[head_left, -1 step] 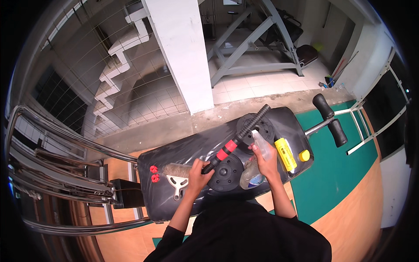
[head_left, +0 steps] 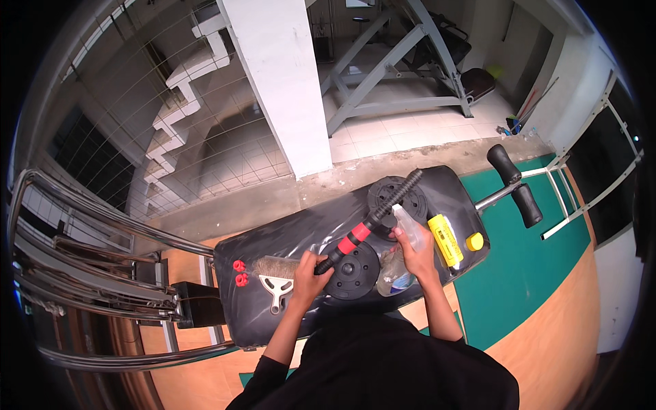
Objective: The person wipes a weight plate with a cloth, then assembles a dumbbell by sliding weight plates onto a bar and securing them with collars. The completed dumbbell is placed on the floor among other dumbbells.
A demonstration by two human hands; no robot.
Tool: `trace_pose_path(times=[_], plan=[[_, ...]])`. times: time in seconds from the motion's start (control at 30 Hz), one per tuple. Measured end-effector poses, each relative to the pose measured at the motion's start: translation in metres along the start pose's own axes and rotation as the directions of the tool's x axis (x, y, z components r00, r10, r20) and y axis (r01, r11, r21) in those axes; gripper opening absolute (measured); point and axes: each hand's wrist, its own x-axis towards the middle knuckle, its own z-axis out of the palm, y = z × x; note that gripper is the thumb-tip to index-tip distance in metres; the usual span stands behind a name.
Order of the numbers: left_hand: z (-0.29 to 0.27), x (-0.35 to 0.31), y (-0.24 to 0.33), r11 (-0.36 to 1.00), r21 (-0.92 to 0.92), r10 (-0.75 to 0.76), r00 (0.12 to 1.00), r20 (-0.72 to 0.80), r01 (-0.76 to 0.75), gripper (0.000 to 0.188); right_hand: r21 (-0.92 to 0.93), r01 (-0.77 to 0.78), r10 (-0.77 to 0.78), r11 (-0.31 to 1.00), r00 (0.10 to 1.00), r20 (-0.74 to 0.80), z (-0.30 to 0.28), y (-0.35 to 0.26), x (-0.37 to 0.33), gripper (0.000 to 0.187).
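Observation:
My left hand [head_left: 311,277] is closed around the near end of a black dumbbell bar [head_left: 404,186] with threaded ends and a red-banded middle [head_left: 354,238]. The bar slants up and away to the right, above two black weight plates, a near one [head_left: 350,270] and a far one [head_left: 408,199]. In my right hand [head_left: 416,249] is a clear spray bottle [head_left: 392,277], gripped at its neck, its pale nozzle close to the bar. Left of my left hand lie a white three-armed tool [head_left: 277,290], a bristly brush-like piece [head_left: 272,267] and two red screw collars [head_left: 240,272].
Everything rests on a black padded bench [head_left: 242,314]. A yellow bottle [head_left: 445,241] and its yellow cap [head_left: 474,241] lie at the right. Foam rollers [head_left: 526,206] jut past that end; chrome rails [head_left: 123,213] stand left. Beyond are a low ledge and a white pillar [head_left: 287,89].

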Motion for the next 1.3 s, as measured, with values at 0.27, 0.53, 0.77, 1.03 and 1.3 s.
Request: trace_pose_path(times=[0.27, 0.53, 0.77, 1.03, 1.3], plan=[[0.013, -0.003, 0.006, 0.999, 0.052, -0.008, 0.999, 0.043, 0.006, 0.029, -0.208, -0.087, 0.114, 0.974, 0.986, 0.122, -0.028, -0.008, -0.011, 0.029], [0.027, 0.004, 0.012, 0.995, 0.077, -0.057, 0.998, 0.009, 0.057, 0.029, -0.189, -0.070, 0.068, 0.979, 0.998, -0.019, -0.061, 0.015, 0.003, 0.028], [0.045, 0.010, 0.018, 0.995, 0.066, -0.073, 0.996, -0.049, 0.076, 0.029, 0.166, -0.076, 0.134, 0.983, 0.919, -0.371, -0.117, 0.039, 0.053, 0.042], [0.074, 0.016, 0.012, 0.961, 0.022, -0.267, 0.943, -0.197, 0.277, 0.027, 0.223, 0.138, 0.092, 0.965, 0.619, -0.780, -0.192, 0.120, 0.173, 0.064], [0.086, 0.010, 0.009, 0.891, 0.020, -0.428, 0.852, -0.302, 0.454, 0.027, 0.396, -0.266, 0.475, 0.879, 0.573, -0.668, -0.212, 0.298, 0.253, 0.090]])
